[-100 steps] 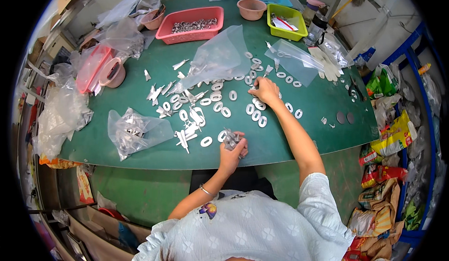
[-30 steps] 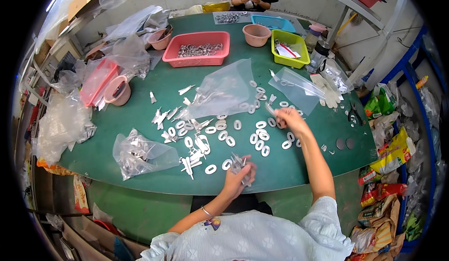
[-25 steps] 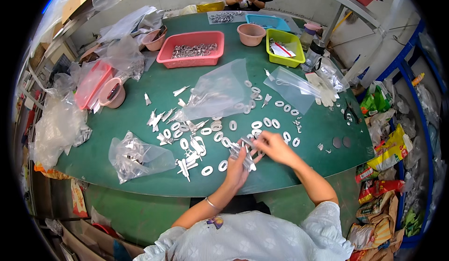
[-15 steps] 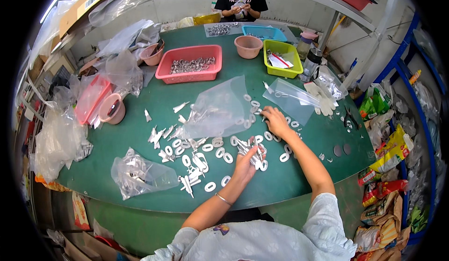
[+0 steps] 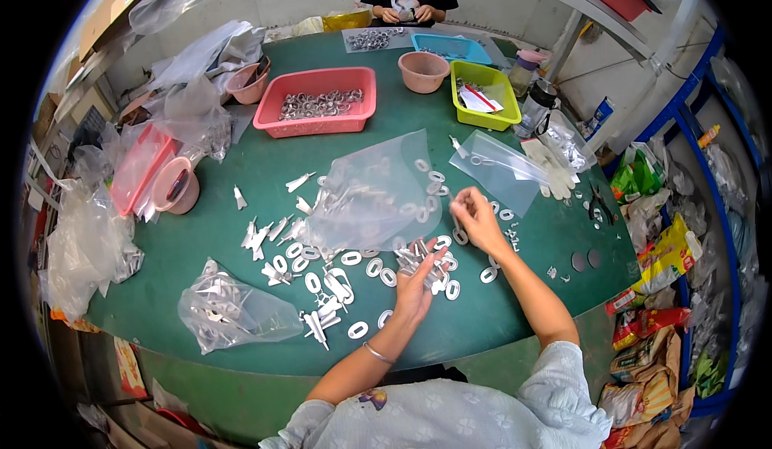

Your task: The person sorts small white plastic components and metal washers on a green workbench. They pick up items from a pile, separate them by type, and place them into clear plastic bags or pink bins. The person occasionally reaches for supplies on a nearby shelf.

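My left hand (image 5: 412, 295) is closed around a bunch of small silvery metal pieces (image 5: 418, 258), which stick up past the fingers. Close by on its right, my right hand (image 5: 478, 222) hovers with fingers curled together; what they pinch, if anything, is too small to make out. Pale oval rings (image 5: 375, 267) lie scattered on the green table about both hands. Beyond the left hand, a clear plastic sheet or bag (image 5: 366, 184) covers some rings and pointed silvery pieces. More such pointed pieces (image 5: 256, 238) lie loose to the left.
A clear bag of metal parts (image 5: 229, 308) lies near left. Farther back stand a pink tray of rings (image 5: 318, 123), a pink bowl (image 5: 424, 73) and a green basket (image 5: 486, 118). Pliers (image 5: 599, 204) and gloves (image 5: 550, 166) lie right. A co-worker (image 5: 408, 3) sits opposite.
My right hand has drawn slightly nearer from the rings beside the sheet, fingers curling in. The left hand has turned a little, still holding its bunch. The co-worker's hands have lowered.
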`<state>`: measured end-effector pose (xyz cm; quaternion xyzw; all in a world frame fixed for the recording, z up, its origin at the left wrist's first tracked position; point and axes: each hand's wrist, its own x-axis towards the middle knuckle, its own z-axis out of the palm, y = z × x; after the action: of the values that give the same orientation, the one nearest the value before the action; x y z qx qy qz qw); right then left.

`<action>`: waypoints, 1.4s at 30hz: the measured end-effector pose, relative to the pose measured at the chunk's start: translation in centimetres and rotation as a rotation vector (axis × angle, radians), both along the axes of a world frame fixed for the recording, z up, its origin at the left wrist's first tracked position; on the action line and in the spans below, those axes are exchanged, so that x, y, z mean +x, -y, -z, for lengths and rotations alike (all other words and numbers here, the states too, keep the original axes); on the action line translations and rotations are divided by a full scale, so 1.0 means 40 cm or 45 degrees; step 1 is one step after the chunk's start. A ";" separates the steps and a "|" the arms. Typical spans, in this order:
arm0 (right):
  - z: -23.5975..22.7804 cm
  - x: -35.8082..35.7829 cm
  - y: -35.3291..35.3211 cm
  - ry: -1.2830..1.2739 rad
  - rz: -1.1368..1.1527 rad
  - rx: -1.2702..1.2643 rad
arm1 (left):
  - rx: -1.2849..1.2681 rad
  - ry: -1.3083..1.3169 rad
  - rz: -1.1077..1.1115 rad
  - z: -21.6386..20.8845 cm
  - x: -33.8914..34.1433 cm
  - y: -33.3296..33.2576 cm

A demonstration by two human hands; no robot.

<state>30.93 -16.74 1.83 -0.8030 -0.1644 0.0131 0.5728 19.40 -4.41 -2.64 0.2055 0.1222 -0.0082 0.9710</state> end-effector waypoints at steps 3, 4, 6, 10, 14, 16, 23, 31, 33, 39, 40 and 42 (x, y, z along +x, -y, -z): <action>-0.005 -0.045 -0.014 -0.172 -0.478 -0.084 | -0.009 0.026 -0.009 0.009 0.011 -0.010; -0.018 -0.038 -0.014 -0.294 -0.508 -0.100 | -0.020 0.032 0.002 0.015 0.014 -0.016; -0.040 0.034 0.014 -0.097 -0.226 -0.214 | -0.031 -0.009 0.066 0.023 0.013 -0.019; 0.105 0.211 0.117 0.665 0.414 -0.854 | -0.058 -0.062 0.138 0.018 0.008 -0.012; 0.105 0.273 0.130 0.916 0.478 -1.470 | -0.093 -0.017 0.151 0.036 0.017 -0.012; 0.087 0.292 0.144 0.818 0.404 -1.674 | -0.076 -0.072 0.130 0.021 0.012 -0.006; 0.082 0.185 0.045 0.631 -0.207 -0.993 | -0.085 -0.049 0.131 0.003 0.006 -0.006; 0.136 0.238 0.112 0.728 0.421 -1.545 | -0.128 -0.035 0.157 0.004 0.003 0.004; 0.144 0.301 0.130 0.636 0.463 -1.401 | -0.118 -0.024 0.166 0.005 0.005 0.005; 0.172 0.403 0.153 0.546 0.417 -1.676 | -0.166 0.053 0.183 0.038 0.002 0.005; 0.212 0.428 0.202 0.597 0.478 -1.602 | -0.148 0.133 0.191 0.039 0.000 0.011; 0.204 0.406 0.189 0.707 0.367 -1.306 | -0.185 0.223 0.196 0.058 -0.002 0.002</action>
<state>47.17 -24.29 -6.34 -0.9645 -0.1699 -0.1975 0.0439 19.31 -4.49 -4.98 0.1434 0.0201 -0.0736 0.9867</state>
